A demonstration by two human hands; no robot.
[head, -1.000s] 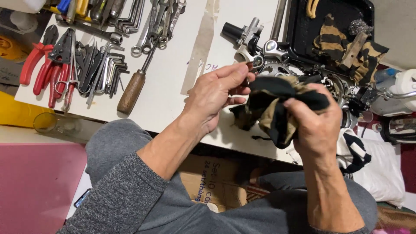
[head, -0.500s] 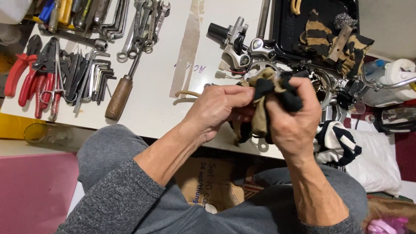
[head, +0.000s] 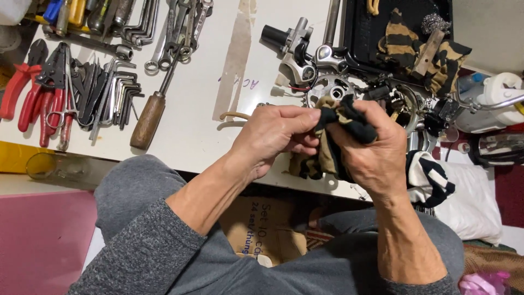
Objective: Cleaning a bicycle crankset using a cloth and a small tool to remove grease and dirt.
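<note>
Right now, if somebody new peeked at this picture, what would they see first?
First, the two hands in the middle: the left hand and right hand bunch up a black and tan rag at the near edge of the white table. Next, the red-handled pliers at the far left, beside a fan of hex keys. Then the shiny pile of metal bike parts just behind the hands.

Black-and-tan striped rag (head: 327, 155), red-handled pliers (head: 24, 90), white table (head: 196, 109), grey sleeves (head: 147, 246).
</note>
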